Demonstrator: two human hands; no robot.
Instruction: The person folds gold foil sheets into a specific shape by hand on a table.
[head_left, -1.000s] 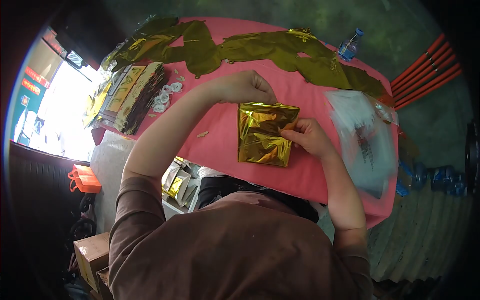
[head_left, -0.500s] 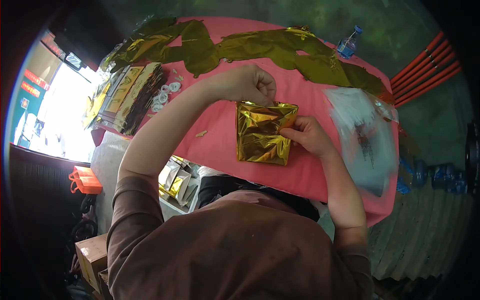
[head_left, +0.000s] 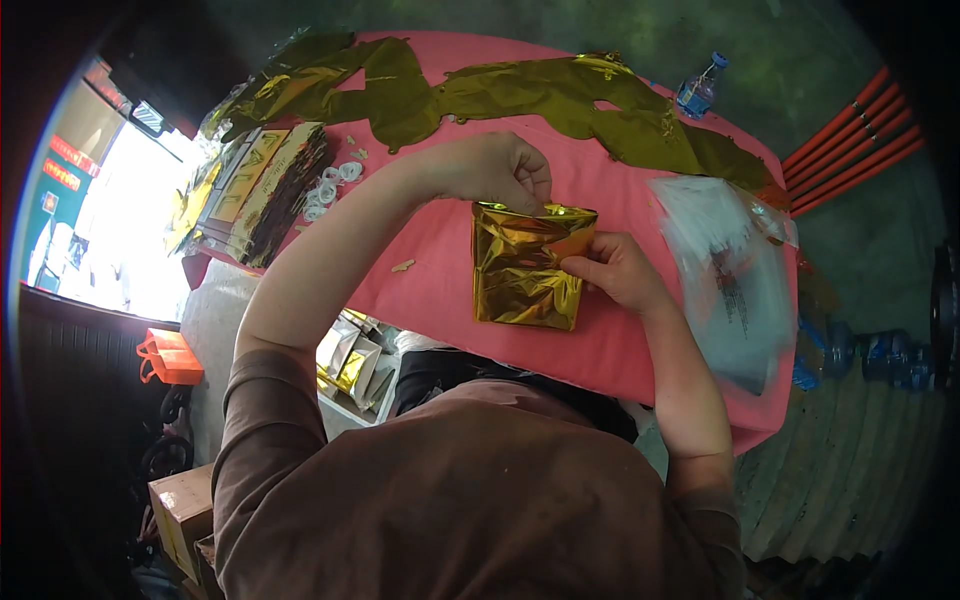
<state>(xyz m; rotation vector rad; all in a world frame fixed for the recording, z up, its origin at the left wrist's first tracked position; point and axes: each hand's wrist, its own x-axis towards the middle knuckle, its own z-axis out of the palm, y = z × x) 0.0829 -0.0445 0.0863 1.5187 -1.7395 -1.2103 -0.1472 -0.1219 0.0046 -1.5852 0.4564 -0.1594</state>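
A square, shiny gold foil bag (head_left: 525,275) with creased sides is held up in front of me over the pink cloth. My left hand (head_left: 508,175) is at its upper edge, fingers curled in and closed at the foil; the fingertips are partly hidden there. On the bag's right side, my right hand (head_left: 618,268) pinches the foil between thumb and fingers. Whether anything is inside the bag cannot be seen.
Gold foil sheets (head_left: 520,95) run along the far side of the pink-covered table (head_left: 400,290). Clear plastic bags (head_left: 735,310) lie right, a stack of gold printed pieces (head_left: 262,190) and white rings (head_left: 325,188) left. A bottle (head_left: 699,88) stands behind. Below is a bin (head_left: 357,372) of foil packets.
My left hand's fingers have shifted slightly at the bag's upper edge. The bag and my right hand stay nearly in place.
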